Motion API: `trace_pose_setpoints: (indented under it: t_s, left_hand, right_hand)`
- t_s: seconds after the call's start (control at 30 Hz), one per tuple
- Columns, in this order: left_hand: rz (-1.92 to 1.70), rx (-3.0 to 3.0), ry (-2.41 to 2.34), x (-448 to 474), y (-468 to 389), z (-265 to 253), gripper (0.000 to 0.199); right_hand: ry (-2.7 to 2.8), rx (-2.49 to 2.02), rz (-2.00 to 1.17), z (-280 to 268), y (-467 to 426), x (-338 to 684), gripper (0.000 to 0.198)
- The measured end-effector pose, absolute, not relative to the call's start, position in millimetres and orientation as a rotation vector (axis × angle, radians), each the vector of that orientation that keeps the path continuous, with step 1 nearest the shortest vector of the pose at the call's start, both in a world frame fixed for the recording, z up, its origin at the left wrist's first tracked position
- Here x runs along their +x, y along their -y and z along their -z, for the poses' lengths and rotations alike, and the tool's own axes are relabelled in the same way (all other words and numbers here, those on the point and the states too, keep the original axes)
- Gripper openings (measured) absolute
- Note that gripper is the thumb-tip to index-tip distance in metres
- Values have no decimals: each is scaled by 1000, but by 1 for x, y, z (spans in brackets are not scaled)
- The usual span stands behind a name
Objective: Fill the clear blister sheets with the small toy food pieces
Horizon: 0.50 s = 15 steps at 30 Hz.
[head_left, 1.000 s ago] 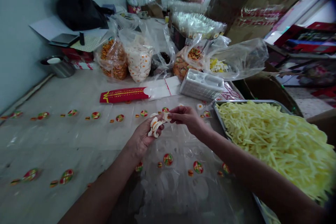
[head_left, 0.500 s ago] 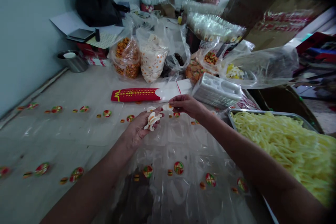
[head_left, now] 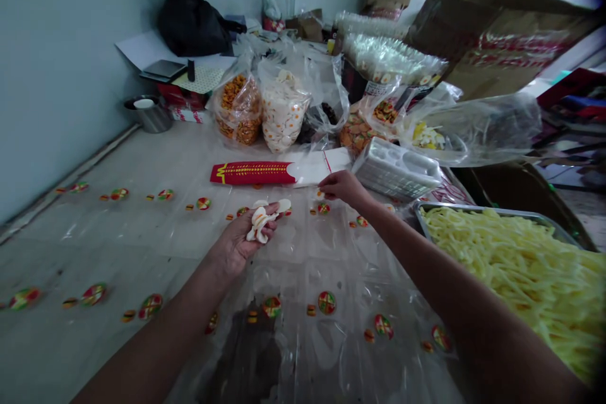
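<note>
Several small white toy fried eggs (head_left: 259, 226) with orange centres lie bunched in my left hand (head_left: 235, 246), its fingers curled around them. My right hand (head_left: 348, 189) is closed in a pinch on a single toy fried egg (head_left: 320, 194), mostly covered by the fingertips. It is just above a clear plastic sheet of moulded pockets (head_left: 326, 249). Round toy pizzas (head_left: 326, 303) and tiny toy burgers (head_left: 311, 310) sit in rows across the clear plastic. One toy pizza (head_left: 324, 207) is directly below my right fingertips.
Behind my hands lies a red and white card strip (head_left: 253, 172), beside stacked clear trays (head_left: 398, 167). Bags of orange pieces (head_left: 239, 110) and toy eggs (head_left: 285, 113) stand farther back. At right, a metal tray (head_left: 478, 207) holds yellow strands (head_left: 516, 265). A metal cup (head_left: 154, 118) stands left.
My hands have moved apart. The right carries one toy fried egg away from the bunch, toward the pocket at its right; the left has drawn back slightly left with the rest.
</note>
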<state>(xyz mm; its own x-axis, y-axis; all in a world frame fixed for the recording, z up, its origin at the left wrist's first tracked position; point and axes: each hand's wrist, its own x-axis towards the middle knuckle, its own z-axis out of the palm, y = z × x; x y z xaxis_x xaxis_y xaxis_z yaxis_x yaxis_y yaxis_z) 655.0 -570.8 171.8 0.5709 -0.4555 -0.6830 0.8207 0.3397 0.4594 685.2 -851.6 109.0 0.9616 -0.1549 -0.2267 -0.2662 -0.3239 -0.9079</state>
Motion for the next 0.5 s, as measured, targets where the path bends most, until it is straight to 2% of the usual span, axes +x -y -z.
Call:
trace_pose_setpoints:
  t_s: [0.17, 0.23, 0.3, 0.4, 0.5]
  left_hand:
    - [951, 841, -486, 662, 572, -166, 12]
    - [967, 848, -471, 663, 570, -162, 10]
    - [972, 874, -449, 661, 570, -156, 7]
    - [950, 937, -408, 655, 571, -149, 4]
    - [914, 1006, -394, 650, 568, -148, 4]
  right_hand:
    - [-232, -2240, 146, -113, 834, 679, 18]
    - [50, -2306, 252, -133, 820, 659, 20]
    - [515, -2370, 267, -155, 801, 633, 31]
    - [989, -2591, 236, -176, 774, 601, 23]
    - [822, -2722, 186, -172, 759, 596, 19]
